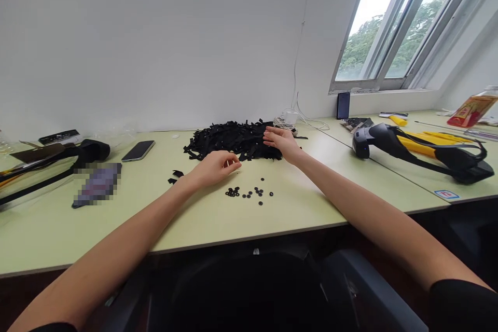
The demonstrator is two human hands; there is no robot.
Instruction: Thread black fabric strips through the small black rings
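Right hand (282, 143) open, lying on a big pile of black strips (229, 140), left hand (215, 167) half open, near small round black bits (249, 192), all on the pale green desk (295, 202)

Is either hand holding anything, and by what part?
Nothing appears held: the right hand lies open on the black strip pile; the left hand is empty.

Passage noted along the desk (116, 228) from the left hand (215, 167) toward the phone (138, 150); black strip pile (229, 140), under the right hand (282, 143), obstructs the wall (155, 52), black rings (249, 192) lying directly ahead.
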